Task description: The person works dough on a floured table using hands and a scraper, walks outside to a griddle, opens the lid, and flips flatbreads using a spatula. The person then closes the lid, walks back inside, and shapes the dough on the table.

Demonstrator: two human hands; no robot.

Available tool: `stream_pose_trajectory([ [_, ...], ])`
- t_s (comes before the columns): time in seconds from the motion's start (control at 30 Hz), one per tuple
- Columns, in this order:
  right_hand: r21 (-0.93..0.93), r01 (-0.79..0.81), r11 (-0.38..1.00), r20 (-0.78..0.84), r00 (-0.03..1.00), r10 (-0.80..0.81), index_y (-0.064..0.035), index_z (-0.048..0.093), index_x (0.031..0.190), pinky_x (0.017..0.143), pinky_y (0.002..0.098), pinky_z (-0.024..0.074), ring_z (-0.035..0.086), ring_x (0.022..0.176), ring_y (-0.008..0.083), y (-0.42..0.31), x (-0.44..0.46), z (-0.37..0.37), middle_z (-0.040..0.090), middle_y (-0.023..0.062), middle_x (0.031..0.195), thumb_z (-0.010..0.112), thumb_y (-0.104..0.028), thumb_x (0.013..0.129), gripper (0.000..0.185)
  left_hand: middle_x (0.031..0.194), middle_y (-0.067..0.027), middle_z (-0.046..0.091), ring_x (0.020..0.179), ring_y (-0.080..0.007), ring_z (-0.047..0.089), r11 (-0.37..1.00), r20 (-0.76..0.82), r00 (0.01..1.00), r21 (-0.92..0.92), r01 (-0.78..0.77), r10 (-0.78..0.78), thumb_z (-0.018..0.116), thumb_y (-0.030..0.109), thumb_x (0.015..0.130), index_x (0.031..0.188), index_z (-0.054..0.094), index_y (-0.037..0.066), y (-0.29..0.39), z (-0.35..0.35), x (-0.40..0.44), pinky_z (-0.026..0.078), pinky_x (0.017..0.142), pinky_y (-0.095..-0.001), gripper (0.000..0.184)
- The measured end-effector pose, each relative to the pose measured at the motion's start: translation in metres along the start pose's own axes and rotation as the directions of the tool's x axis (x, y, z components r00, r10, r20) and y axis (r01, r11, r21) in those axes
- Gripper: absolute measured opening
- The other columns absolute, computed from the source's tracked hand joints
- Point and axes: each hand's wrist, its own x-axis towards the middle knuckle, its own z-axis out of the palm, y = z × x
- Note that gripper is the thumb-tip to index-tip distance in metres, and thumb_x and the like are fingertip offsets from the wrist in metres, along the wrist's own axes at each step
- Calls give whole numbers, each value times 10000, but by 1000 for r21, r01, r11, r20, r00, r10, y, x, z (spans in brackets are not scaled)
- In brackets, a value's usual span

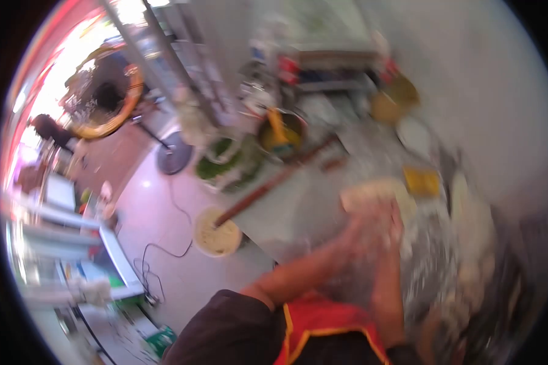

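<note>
A pale lump of dough [366, 193] lies on the floury grey worktop in the middle right of the head view. My left hand [352, 231] reaches it from the lower left, and my right hand [392, 222] comes straight up from below. Both are close together at the dough's near side and seem to touch it. Motion smears the fingers, so their grip is unclear. Just right of the dough is a yellow flat piece [422, 181], perhaps a scraper.
A long brown rod [268, 188] slants across the worktop's left edge, over a tub of pale contents [218, 242]. Behind stand a container of chopped greens [216, 167] and a pot with an orange-handled utensil [278, 128]. Pale sacking or cloth [472, 219] is at right.
</note>
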Motion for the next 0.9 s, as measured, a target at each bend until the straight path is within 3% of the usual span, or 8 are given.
stream_pose_trajectory([
  [0.1, 61, -48, 997, -215, 975, 60, -41, 481, 1304, 918, 332, 479, 610, 988, 198, 0, 8, 56, 609, 93, 1137, 459, -220, 980, 371, 1505, -42, 310, 1392, -245, 275, 993, -189, 981, 117, -21, 43, 266, 645, 951, 1451, 318, 67, 9, 1, -1, 226, 1143, -377, 766],
  [0.17, -159, -98, 982, -152, 986, 74, -26, 570, 1164, 802, 302, 506, 619, 868, 181, 8, 17, 14, 638, 80, 950, 497, -203, 958, 281, 1451, -72, 371, 1321, -232, 365, 811, -671, 710, 527, 252, 215, 287, 610, 964, 1429, 332, 69, -2, 12, -1, 322, 1076, -361, 715],
  [0.23, -218, -189, 957, -167, 974, 154, -30, 593, 984, 693, 304, 493, 600, 761, 168, 12, 19, -7, 607, 67, 815, 496, -216, 963, 211, 1432, -124, 383, 1297, -251, 396, 463, -741, 521, 671, 579, 423, 301, 571, 977, 1422, 310, 37, -8, 6, -3, 348, 1058, -364, 695],
  [0.33, -238, -269, 933, -213, 952, 220, -44, 576, 792, 585, 315, 467, 572, 653, 156, 26, 22, -42, 575, 59, 703, 488, -282, 971, 310, 1447, -228, 323, 1329, -333, 345, -237, -602, 642, 615, 752, 475, 313, 497, 993, 1429, 207, -59, -9, -7, -17, 290, 1095, -389, 714],
  [0.4, -316, -299, 900, -311, 929, 200, -51, 560, 738, 552, 320, 455, 559, 618, 152, 26, 18, -47, 565, 57, 677, 483, -338, 972, 378, 1451, -289, 279, 1352, -393, 303, -750, -524, 779, 345, 564, 345, 317, 437, 1002, 1428, 116, -123, -29, 22, -9, 262, 1110, -392, 732],
  [0.67, -487, -618, 618, -791, 611, -12, -8, 588, 927, 687, 332, 497, 617, 781, 184, -19, 9, 4, 635, 124, 867, 454, -608, 924, 615, 1508, -312, 145, 1405, -456, 139, -563, -692, 682, 475, 677, 237, 307, 400, 1013, 1457, -2, -92, -59, 43, -17, 188, 1137, -441, 731],
  [0.77, -144, -239, 960, -506, 852, 136, 27, 378, 1379, 985, 358, 397, 498, 1158, 261, -7, -16, 27, 445, 189, 1374, 327, -658, 941, 814, 1523, -279, 141, 1401, -441, 150, -298, -759, 563, 483, 824, 326, 286, 444, 1005, 1479, 47, -48, -61, 44, -10, 191, 1133, -436, 724],
  [0.9, -204, -126, 971, -443, 896, 24, 21, 280, 1442, 1094, 353, 276, 337, 1337, 249, 17, -49, 79, 297, 153, 1499, 288, -620, 968, 797, 1543, -223, 144, 1421, -348, 150, -72, -703, 565, 597, 799, 432, 246, 524, 993, 1497, 103, -2, -14, -12, -23, 175, 1141, -399, 742],
])
